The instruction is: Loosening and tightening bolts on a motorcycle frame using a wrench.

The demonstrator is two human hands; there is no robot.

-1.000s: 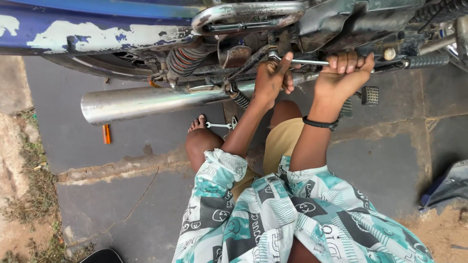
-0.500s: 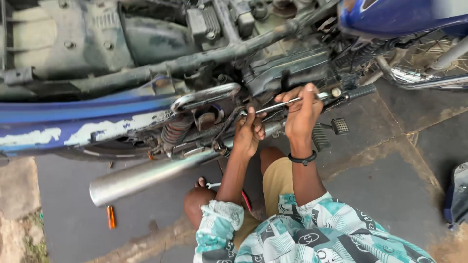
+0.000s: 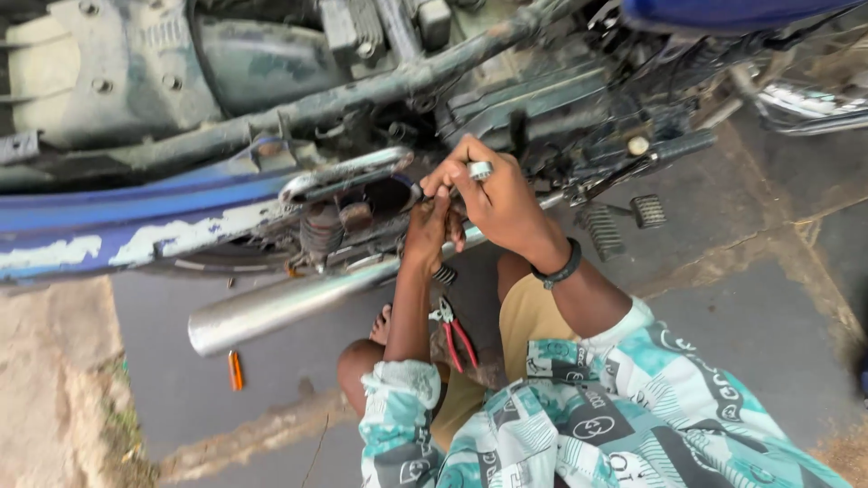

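I squat beside a blue motorcycle [image 3: 108, 217] with its seat off. My right hand [image 3: 502, 203], a black band on its wrist, is closed around a slim metal tool [image 3: 479, 169] whose silver end sticks out above the fist. My left hand [image 3: 432, 226] sits just below and left of it, fingers pressed against the frame parts near the rear shock spring [image 3: 318, 230]. Whether the left hand grips anything is hidden. Both hands touch each other above the chrome exhaust pipe [image 3: 280, 303].
Red-handled pliers [image 3: 455, 333] lie on the concrete by my bare foot [image 3: 382, 323]. An orange screwdriver handle [image 3: 235, 370] lies under the exhaust's end. A footpeg [image 3: 597, 230] and brake pedal [image 3: 648, 211] jut out to the right. Dirt borders the slab at left.
The view has swung up over the bike, showing the open frame. My right hand has slid left along the metal tool and now bunches against the left hand.
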